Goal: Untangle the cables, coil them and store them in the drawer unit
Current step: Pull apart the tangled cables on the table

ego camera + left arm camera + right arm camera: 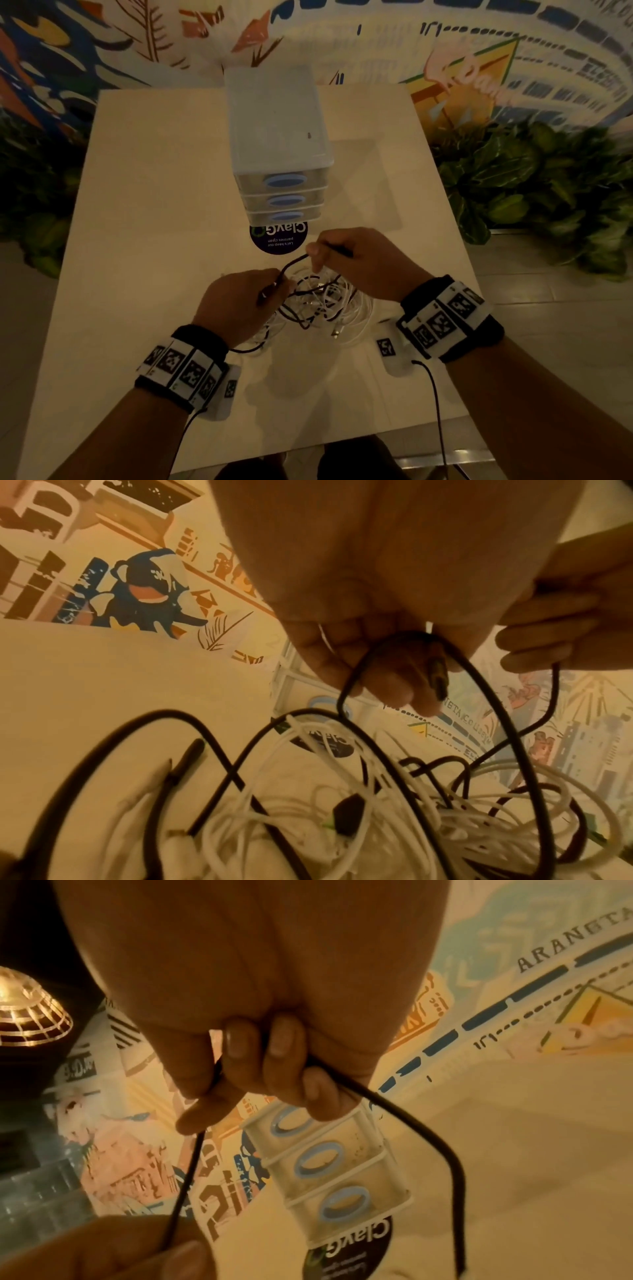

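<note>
A tangle of white cables [337, 303] and a black cable [291, 264] lies on the table [154, 212] in front of me. My left hand [239, 301] pinches the black cable near its plug [440, 679], just left of the tangle. My right hand [352, 257] grips the same black cable [428, 1131] a little higher and to the right, fingers curled round it. The strand runs taut between both hands. The clear three-drawer unit [281, 144] with blue handles [332, 1158] stands behind, all drawers closed.
A round dark sticker [279, 240] sits on the table in front of the drawer unit. Green plants [534, 192] line the floor to the right and left. A painted mural wall [479, 51] rises behind the table.
</note>
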Demonstrator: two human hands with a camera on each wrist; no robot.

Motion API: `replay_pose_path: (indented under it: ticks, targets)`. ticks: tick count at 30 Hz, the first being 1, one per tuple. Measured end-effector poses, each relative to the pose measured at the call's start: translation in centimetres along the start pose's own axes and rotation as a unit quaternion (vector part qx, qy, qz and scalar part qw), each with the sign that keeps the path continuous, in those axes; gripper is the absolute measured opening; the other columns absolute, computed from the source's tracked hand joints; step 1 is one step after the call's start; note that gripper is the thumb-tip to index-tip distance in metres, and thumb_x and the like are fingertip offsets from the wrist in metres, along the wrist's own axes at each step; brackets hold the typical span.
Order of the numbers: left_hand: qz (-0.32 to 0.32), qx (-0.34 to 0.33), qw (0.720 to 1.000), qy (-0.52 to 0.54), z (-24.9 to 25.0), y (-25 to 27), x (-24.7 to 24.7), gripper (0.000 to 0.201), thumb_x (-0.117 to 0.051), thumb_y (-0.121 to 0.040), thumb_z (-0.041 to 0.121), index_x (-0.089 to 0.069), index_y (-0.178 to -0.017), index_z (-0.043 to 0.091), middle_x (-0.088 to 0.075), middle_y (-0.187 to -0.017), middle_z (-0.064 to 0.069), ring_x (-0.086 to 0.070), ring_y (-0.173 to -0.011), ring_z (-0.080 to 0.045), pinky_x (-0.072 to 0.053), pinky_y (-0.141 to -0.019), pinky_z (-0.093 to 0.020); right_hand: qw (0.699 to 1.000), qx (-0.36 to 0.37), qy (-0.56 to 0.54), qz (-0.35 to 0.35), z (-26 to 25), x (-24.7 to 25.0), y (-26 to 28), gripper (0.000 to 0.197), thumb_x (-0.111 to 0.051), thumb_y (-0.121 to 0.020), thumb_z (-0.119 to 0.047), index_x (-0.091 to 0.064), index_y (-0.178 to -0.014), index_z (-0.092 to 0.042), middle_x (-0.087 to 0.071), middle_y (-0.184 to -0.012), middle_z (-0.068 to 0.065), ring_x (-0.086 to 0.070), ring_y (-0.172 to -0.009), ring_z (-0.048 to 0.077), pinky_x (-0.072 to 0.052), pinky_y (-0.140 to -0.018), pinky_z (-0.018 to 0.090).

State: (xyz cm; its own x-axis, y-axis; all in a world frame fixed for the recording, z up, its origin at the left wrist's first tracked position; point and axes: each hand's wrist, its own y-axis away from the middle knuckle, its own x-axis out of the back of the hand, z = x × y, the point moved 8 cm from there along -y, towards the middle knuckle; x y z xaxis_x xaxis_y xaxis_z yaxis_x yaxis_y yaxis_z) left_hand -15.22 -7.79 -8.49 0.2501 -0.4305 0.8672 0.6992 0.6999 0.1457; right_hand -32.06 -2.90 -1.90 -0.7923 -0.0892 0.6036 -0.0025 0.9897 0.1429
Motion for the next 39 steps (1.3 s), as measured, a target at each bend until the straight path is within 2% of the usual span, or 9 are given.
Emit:
replay_pose_path:
  ticks: [5, 8, 11, 15, 19, 24, 27, 29, 39]
  targets:
    - [-0.075, -0.007, 0.996, 0.044, 1.0, 0.3, -0.5, 0.026, -0.060, -0.093, 0.052, -0.052, -0.117, 0.047, -0.065, -0.085, 0.021, -0.055, -0.060, 0.007, -0.037, -0.058, -0.013, 0.999, -0.010, 0.012, 0.036, 1.9, 1.3, -0.6, 0.040, -0.045, -0.100, -0.057, -0.071, -0.084, -0.031, -0.067, -0.073, 0.006, -0.060, -0.064, 0.027, -0.052, -0.067, 0.043]
    - [-0.061, 0.012, 0.997, 0.043, 0.8, 0.2, -0.2, 0.044, -0.051, -0.086, 0.068, -0.052, -0.123, 0.046, -0.067, -0.083, 0.017, -0.056, -0.060, 0.004, -0.043, -0.060, -0.019, 0.998, -0.017, 0.025, 0.049, 2.8, 2.1, -0.6, 0.035, -0.050, -0.103, -0.047, -0.074, -0.086, -0.030, -0.065, -0.072, 0.000, -0.059, -0.065, 0.015, -0.050, -0.070, 0.037]
    - [-0.065, 0.041, 0.995, 0.057, 0.5, 0.5, -0.1, 0.070, -0.021, -0.082, 0.090, -0.066, -0.106, 0.042, -0.068, -0.062, 0.011, -0.063, -0.059, -0.003, -0.055, -0.068, -0.035, 0.997, -0.026, 0.042, 0.061, 4.0, 2.5, -0.1, 0.032, -0.053, -0.104, -0.040, -0.075, -0.084, -0.028, -0.062, -0.071, -0.007, -0.054, -0.063, 0.007, -0.043, -0.065, 0.025]
    - [-0.061, 0.068, 0.994, 0.052, 0.2, 0.7, 0.1, 0.076, -0.010, -0.094, 0.074, -0.072, -0.078, 0.034, -0.066, -0.054, 0.018, -0.063, -0.054, -0.004, -0.055, -0.073, -0.036, 0.988, -0.027, 0.082, 0.125, 5.0, 2.9, 0.5, 0.032, -0.052, -0.104, -0.039, -0.074, -0.085, -0.026, -0.064, -0.073, -0.021, -0.057, -0.070, 0.002, -0.042, -0.066, 0.021]
    - [-0.033, 0.000, 0.999, 0.032, 0.9, 0.7, 0.2, 0.047, -0.028, -0.099, 0.068, -0.065, -0.121, 0.050, -0.063, -0.054, 0.027, -0.063, -0.059, 0.001, -0.055, -0.062, -0.029, 0.982, -0.009, 0.122, 0.145, 4.2, 1.1, 0.2, 0.037, -0.041, -0.102, -0.048, -0.071, -0.091, -0.029, -0.070, -0.089, -0.008, -0.062, -0.078, 0.013, -0.053, -0.073, 0.041]
    - [-0.083, 0.041, 0.995, 0.021, -0.1, 0.8, -1.3, 0.077, -0.043, -0.092, 0.074, -0.018, -0.157, 0.042, -0.071, -0.076, 0.023, -0.065, -0.073, 0.000, -0.053, -0.068, -0.027, 0.990, 0.026, 0.070, 0.119, 2.1, 0.3, -0.4, 0.030, -0.049, -0.104, -0.041, -0.075, -0.095, -0.029, -0.067, -0.082, -0.013, -0.058, -0.070, 0.003, -0.050, -0.068, 0.027]
    - [-0.032, 0.044, 0.996, 0.068, 0.2, 0.2, -0.2, 0.050, -0.040, -0.092, 0.073, -0.058, -0.125, 0.040, -0.068, -0.081, 0.021, -0.061, -0.070, 0.002, -0.045, -0.064, -0.022, 0.997, 0.038, -0.004, 0.069, 1.0, -0.2, -0.4, 0.026, -0.055, -0.101, -0.042, -0.077, -0.094, -0.030, -0.068, -0.082, -0.010, -0.057, -0.066, 0.010, -0.047, -0.065, 0.028]
    - [0.023, 0.044, 0.991, 0.127, 0.2, -0.1, 1.0, 0.034, -0.040, -0.097, 0.066, -0.058, -0.099, 0.037, -0.068, -0.082, 0.017, -0.062, -0.071, -0.001, -0.047, -0.066, -0.029, 0.995, 0.054, -0.032, 0.077, 0.7, 0.3, -0.4, 0.022, -0.061, -0.098, -0.045, -0.076, -0.097, -0.029, -0.069, -0.084, -0.006, -0.053, -0.063, 0.012, -0.047, -0.064, 0.033]
    - [0.143, 0.057, 0.945, 0.288, -0.6, -0.9, 5.7, 0.022, -0.043, -0.107, 0.032, -0.060, -0.096, 0.025, -0.066, -0.072, 0.004, -0.056, -0.057, -0.011, -0.043, -0.053, -0.022, 0.992, -0.103, 0.054, 0.057, 10.6, -0.5, 1.1, 0.016, -0.070, -0.094, -0.038, -0.073, -0.107, -0.029, -0.065, -0.100, -0.006, -0.062, -0.090, 0.011, -0.052, -0.087, 0.032]
